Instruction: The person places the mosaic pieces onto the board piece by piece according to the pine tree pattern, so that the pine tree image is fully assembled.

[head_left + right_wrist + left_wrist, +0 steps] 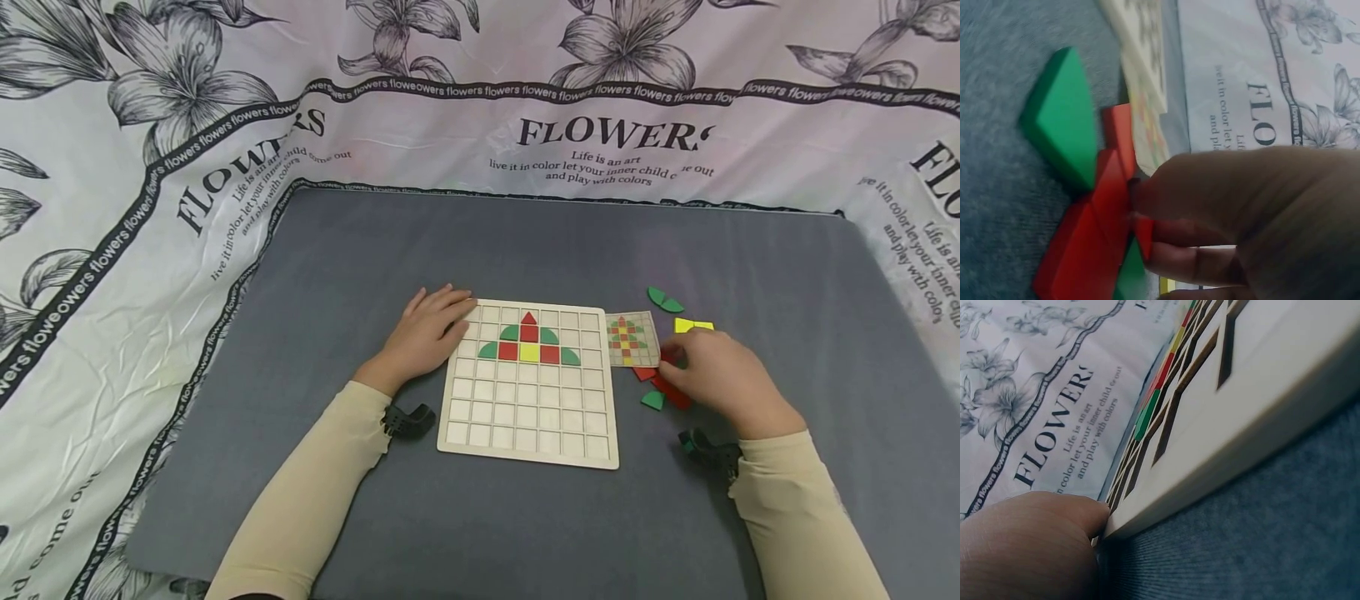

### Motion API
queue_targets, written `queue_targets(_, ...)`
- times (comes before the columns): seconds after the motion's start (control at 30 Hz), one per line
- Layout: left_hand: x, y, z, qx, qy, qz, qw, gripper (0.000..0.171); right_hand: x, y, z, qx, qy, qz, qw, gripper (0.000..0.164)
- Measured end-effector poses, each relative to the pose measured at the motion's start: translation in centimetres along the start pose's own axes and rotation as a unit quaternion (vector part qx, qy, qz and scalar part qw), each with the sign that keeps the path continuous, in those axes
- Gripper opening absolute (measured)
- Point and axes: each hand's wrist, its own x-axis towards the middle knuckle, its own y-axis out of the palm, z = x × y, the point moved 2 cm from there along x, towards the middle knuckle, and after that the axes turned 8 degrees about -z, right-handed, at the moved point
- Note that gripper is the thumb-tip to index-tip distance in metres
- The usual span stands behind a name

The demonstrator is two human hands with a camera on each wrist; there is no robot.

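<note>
A pale wooden grid board (513, 414) lies flat on the table. Red, green and yellow pieces fill some upper cells, with a red triangle (528, 318) at the top. My left hand (425, 337) rests at the board's upper left corner, fingers mostly straight; its thumb (1066, 515) touches the edge in the left wrist view. On the right, my right hand (723, 375) reaches into loose pieces beside a pattern card (632, 337). Its thumb and fingers pinch a small red piece (1143, 232), whose full shape is hidden.
Two green pieces (665, 300) and a yellow piece (692, 324) lie beyond the right hand. Nearer are red pieces (673, 393) and a green piece (652, 401). The grey table (420, 533) is edged by a flower-printed cloth (450, 142).
</note>
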Motion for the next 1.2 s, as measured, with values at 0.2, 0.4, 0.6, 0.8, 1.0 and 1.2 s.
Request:
queue_targets(0.2,0.0,0.0,0.1,0.001,0.0,0.001,1.0,0.047,0.0,0.2,0.0,-0.028,0.003,-0.015,0.999,0.03)
queue_targets(0.4,0.0,0.0,0.0,0.0,0.002,0.0,1.0,0.047,0.0,0.3,-0.3,-0.023,0.012,-0.027,0.999,0.027)
queue_targets(0.6,0.0,-0.1,0.0,-0.002,0.005,-0.003,1.0,0.047,-0.2,0.0,-0.7,0.001,0.026,-0.029,0.999,0.025)
queue_targets(0.8,0.0,-0.2,0.0,-0.001,0.007,-0.006,1.0,0.047,-0.6,-1.2,-0.9,0.02,0.051,-0.039,0.998,0.032)
queue_targets(1.0,0.1,-0.3,0.0,-0.002,0.003,-0.001,1.0,0.047,-0.9,-2.2,0.2,0.023,0.03,-0.057,0.998,0.025)
queue_targets(1.2,0.0,-0.3,-0.1,-0.004,0.001,-0.001,1.0,0.047,-0.7,-2.7,2.4,0.008,-0.007,-0.067,0.998,0.026)
